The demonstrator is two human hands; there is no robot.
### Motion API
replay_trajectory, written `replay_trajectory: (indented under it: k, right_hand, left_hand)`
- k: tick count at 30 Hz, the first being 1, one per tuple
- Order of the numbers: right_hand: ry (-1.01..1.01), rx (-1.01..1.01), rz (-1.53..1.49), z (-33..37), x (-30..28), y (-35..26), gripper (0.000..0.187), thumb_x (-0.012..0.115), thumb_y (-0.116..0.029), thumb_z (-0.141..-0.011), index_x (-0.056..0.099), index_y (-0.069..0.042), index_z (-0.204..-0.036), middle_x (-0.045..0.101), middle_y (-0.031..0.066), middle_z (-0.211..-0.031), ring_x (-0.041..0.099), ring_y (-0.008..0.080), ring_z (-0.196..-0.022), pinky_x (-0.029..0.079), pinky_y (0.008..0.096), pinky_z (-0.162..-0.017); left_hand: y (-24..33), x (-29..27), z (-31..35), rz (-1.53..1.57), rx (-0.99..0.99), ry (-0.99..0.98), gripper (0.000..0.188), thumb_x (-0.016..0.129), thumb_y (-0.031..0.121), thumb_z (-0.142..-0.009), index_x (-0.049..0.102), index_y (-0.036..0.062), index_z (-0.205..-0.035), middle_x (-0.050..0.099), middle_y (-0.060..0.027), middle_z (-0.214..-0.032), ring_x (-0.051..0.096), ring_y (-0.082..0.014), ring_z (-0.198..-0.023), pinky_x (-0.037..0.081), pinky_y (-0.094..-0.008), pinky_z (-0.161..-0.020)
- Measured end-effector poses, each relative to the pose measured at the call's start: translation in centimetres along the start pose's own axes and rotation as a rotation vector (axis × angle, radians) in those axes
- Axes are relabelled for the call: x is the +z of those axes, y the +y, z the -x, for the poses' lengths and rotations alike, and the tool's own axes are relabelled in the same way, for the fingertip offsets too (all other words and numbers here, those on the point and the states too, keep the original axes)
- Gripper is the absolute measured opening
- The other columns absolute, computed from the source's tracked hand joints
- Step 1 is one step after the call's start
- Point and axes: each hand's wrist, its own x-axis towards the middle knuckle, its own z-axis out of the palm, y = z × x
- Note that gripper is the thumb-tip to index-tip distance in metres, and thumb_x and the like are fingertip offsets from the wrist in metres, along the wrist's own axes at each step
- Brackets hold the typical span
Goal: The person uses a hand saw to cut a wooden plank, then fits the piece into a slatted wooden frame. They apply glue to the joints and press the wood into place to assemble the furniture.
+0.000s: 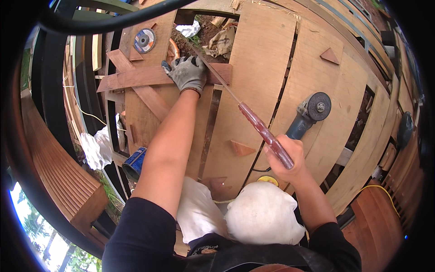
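Note:
My left hand (187, 75), in a grey glove, presses down over a reddish-brown board (136, 78), with its fingers bent at the far edge. The board lies slantwise across a second reddish strip (152, 100). My bare right hand (286, 156) is wrapped round the reddish-brown handle (260, 127) of a long tool. Its thin blade (222, 81) shows nearly edge-on, so I cannot tell its kind. The blade runs up past the gloved hand and over the board's right part; whether it touches the wood is unclear.
An angle grinder (302, 117) lies just beyond my right hand. Triangular offcuts (330, 55) are scattered on the plank worktop (258, 50), which has gaps between its planks. A loose grinding disc (144, 41) lies far left, a blue can (135, 163) near left. A grooved timber (59, 167) flanks the left side.

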Motion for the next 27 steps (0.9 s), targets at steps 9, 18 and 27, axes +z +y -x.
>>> replay_trajectory:
  k: [9,18,27]
  right_hand:
    - [0.004,0.005,-0.025,-1.5,0.1,0.3,0.008,0.070,0.003,-0.082,0.063,-0.001,-0.084,0.054,0.0069,-0.060,0.055,0.0174,-0.048,0.042,0.0313,-0.048]
    - [-0.012,0.045,0.127,-1.2,-1.0,-0.1,0.008,0.071,0.001,-0.084,0.067,-0.001,-0.091,0.053,0.0034,-0.060,0.053,0.0123,-0.054,0.042,0.0290,-0.053]
    - [-0.001,0.028,0.104,-4.3,1.6,-0.8,0.006,0.071,-0.002,-0.086,0.065,-0.001,-0.089,0.055,0.0035,-0.060,0.050,0.0094,-0.053,0.042,0.0282,-0.052]
  left_hand:
    - [0.2,-0.6,0.0,0.014,-0.013,-0.002,0.041,0.043,0.042,-0.097,0.078,0.0187,-0.100,0.073,-0.0056,-0.109,0.057,-0.0274,-0.117,0.011,-0.0603,-0.121]
    - [0.0,-1.7,-0.1,0.111,-0.026,-0.043,0.046,0.046,0.045,-0.093,0.078,0.0140,-0.102,0.073,-0.0056,-0.112,0.055,-0.0282,-0.122,0.008,-0.0633,-0.122]
    - [-0.2,-1.5,0.4,0.129,-0.055,-0.076,0.045,0.046,0.044,-0.095,0.078,0.0158,-0.104,0.072,-0.0077,-0.115,0.053,-0.0290,-0.124,0.009,-0.0627,-0.121]
